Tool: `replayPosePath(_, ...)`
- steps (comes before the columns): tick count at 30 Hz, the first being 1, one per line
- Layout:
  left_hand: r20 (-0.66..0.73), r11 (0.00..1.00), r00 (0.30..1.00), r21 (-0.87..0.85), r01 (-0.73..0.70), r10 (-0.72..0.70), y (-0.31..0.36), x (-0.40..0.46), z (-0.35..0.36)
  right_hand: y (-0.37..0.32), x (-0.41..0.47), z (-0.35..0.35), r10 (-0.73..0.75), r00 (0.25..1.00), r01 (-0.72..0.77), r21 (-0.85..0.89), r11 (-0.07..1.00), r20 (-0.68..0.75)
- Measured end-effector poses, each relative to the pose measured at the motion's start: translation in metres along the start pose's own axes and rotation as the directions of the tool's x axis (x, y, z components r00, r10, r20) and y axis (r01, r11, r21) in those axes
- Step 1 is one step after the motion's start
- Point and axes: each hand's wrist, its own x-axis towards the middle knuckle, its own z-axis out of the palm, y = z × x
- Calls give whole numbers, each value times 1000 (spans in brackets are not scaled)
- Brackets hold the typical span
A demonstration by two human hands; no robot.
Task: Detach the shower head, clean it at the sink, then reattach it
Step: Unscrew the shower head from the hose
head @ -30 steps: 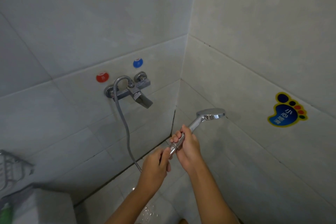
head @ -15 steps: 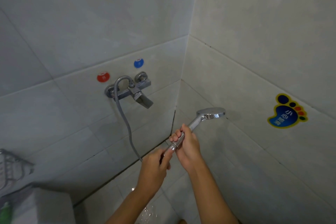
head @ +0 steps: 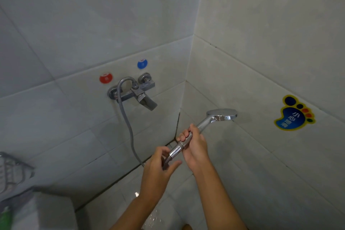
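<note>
Shower head (head: 222, 115) off any wall holder, held out past the right hand (head: 195, 144), which wraps its handle. Hose nut (head: 176, 150) sits between both hands; left hand (head: 158, 166) pinches the hose (head: 127, 125) end just below the nut. Joint looks still connected, so detaching seems underway; sink cleaning and reattaching remain. Hose runs back to the wall faucet (head: 137, 93).

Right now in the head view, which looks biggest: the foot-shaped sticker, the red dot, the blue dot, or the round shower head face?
1. Foot-shaped sticker, clearly largest.
2. Shower head face, seen edge-on, so unsure.
3. Red dot and blue dot: alike, unranked.
</note>
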Motion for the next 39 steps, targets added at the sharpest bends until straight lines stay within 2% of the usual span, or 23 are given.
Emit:
replayPosePath(3, -96, 990, 991, 113, -80, 91, 1, -1, 1, 3, -1, 2, 17, 1000, -16, 45, 999, -19)
replayPosePath(6, -74, 962, 978, 209, -175, 194, 0, -1, -1, 4, -2, -1, 27, 999, -25, 76, 997, -29)
replayPosePath(9, -51, 949, 975, 246, -197, 216, 0, 0, -2, 5, -4, -1, 37, 999, -35, 68, 997, -19)
replayPosePath(10, -58, 962, 981, 213, -171, 187, 0, 0, 0, 5, -4, 1, 39, 999, -38, 64, 997, -15)
replayPosePath(12, -71, 998, 997, 56, -37, 41, 4, 0, 3, 3, -5, 4, 36, 999, -36, 76, 996, -3)
replayPosePath(15, -29, 988, 992, -99, 122, -125, 3, -2, 2, -2, -3, 7, 20, 1000, -21, 126, 992, 11)
replayPosePath(26, -38, 976, 980, -108, 189, -194, 1, 9, -21, -3, -2, -3, 43, 999, -45, 111, 993, 21)
replayPosePath(33, -70, 997, 995, -5, 76, -76, 16, 70, -67, 5, -4, -2, 87, 996, -89, 63, 994, 33)
replayPosePath(39, -157, 980, 984, 188, -59, 89, 29, 137, -109, 13, 4, 1, 109, 992, -113, 53, 992, 70)
